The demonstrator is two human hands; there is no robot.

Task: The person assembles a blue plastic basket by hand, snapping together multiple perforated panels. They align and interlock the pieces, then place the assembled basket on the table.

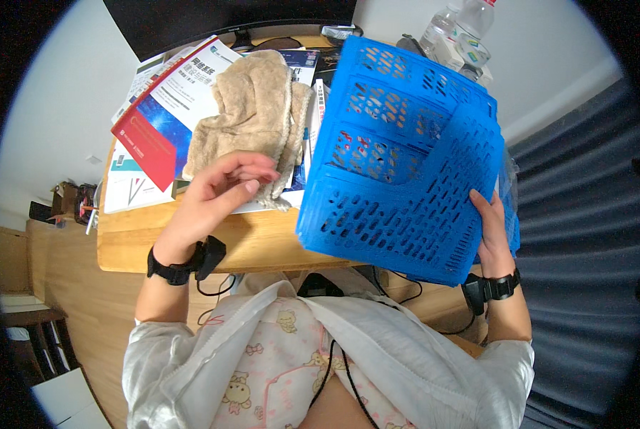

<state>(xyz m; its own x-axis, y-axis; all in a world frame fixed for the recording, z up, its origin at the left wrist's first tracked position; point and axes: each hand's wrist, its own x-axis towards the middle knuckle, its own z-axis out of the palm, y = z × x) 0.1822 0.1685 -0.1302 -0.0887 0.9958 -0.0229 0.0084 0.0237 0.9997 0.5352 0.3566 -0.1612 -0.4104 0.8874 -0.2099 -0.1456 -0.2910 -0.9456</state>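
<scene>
My right hand grips the right edge of a blue plastic basket with slotted, perforated walls. The basket is tilted over the right part of the desk, and its bottom edge juts past the desk front. Small coloured bits show through its holes, too unclear to name. To the left, my left hand is raised with fingers loosely bent and the thumb apart, holding nothing. It is over the lower edge of a crumpled beige towel with a pale stitched border. I cannot tell whether the hand touches the towel.
Books, among them a red, white and blue one, lie beneath and beside the towel on the wooden desk. A dark monitor stands behind. Clear plastic bottles are at the far right, near a dark blue curtain.
</scene>
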